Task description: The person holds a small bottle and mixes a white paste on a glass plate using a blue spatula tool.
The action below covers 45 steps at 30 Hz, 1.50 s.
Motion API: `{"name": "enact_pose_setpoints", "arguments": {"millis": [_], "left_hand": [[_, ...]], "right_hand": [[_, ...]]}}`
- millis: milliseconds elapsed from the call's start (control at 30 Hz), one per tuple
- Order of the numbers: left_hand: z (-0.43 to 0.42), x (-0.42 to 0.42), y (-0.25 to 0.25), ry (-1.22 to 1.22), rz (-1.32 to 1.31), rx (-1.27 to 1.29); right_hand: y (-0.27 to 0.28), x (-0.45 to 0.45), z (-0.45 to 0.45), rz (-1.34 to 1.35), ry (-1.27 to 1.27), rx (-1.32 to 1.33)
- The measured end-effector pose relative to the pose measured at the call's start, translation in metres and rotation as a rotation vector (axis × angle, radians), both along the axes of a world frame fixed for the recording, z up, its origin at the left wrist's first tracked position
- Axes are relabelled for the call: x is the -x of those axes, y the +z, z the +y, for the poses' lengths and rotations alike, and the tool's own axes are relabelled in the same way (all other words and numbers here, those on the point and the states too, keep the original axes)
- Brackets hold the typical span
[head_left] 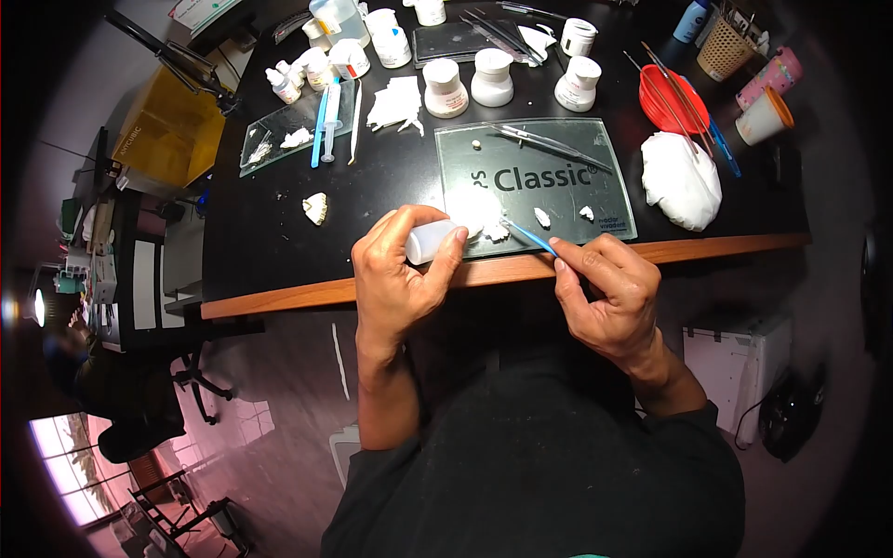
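My left hand (400,270) is closed around a small whitish plastic bottle (429,243), tilted with its top over a glass slab (458,158). My right hand (614,293) pinches a thin blue stick-like tool (533,237). Its tip meets or sits just above a white powdery heap (495,231) on the slab; glare hides the exact contact. Two smaller white lumps (542,217) (586,213) lie to the right on the slab. Metal tweezers (549,144) rest across its far part, with a small pale piece (477,144) nearby.
White jars (492,82) stand behind the slab. On the left are a dental cast piece (315,208), a syringe (330,121) and a smaller glass plate (270,139). A white cloth bundle (682,181) and a red bowl (665,100) with brushes sit right. The wooden edge (307,296) is near my wrists.
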<state>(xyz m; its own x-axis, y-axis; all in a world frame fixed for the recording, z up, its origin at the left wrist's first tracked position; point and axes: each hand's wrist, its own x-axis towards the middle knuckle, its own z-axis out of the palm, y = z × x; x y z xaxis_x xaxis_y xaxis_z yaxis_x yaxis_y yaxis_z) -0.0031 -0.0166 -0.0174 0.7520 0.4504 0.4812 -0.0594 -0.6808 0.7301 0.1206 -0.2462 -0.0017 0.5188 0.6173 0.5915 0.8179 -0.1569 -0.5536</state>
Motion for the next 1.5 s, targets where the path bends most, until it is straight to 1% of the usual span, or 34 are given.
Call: {"name": "enact_pose_setpoints", "arguments": {"millis": [200, 300, 400, 500, 800, 933, 1133, 1233, 1367, 1500], "left_hand": [[-0.001, 0.001, 0.002, -0.002, 0.023, 0.003], [-0.001, 0.000, -0.001, 0.018, -0.034, 0.140], [-0.003, 0.004, 0.003, 0.023, -0.075, 0.354], [-0.003, 0.004, 0.002, 0.000, -0.111, 0.401], [0.002, 0.002, -0.005, 0.009, -0.129, 0.294], [0.001, 0.002, -0.006, 0.007, -0.123, 0.328], [0.001, 0.003, -0.006, 0.011, -0.126, 0.312], [0.001, 0.000, -0.007, 0.001, -0.147, 0.311], [0.000, -0.001, -0.006, -0.012, -0.170, 0.297], [0.002, 0.004, -0.002, -0.059, -0.071, 0.276]], "right_hand": [[-0.001, 0.000, -0.001, 0.003, -0.004, 0.009], [0.000, 0.001, 0.000, 0.012, -0.009, 0.018], [-0.002, 0.002, 0.001, 0.023, -0.016, 0.030], [-0.001, 0.005, 0.003, 0.035, -0.015, 0.051], [-0.001, 0.004, 0.007, -0.038, 0.024, 0.009], [-0.002, 0.005, 0.010, -0.079, 0.053, -0.014], [-0.003, 0.005, 0.008, -0.055, 0.047, 0.039], [0.000, 0.000, 0.007, -0.044, 0.051, -0.009], [0.007, -0.020, 0.000, -0.020, 0.175, -0.034], [0.010, -0.043, -0.010, -0.162, 0.184, 0.070]]}}
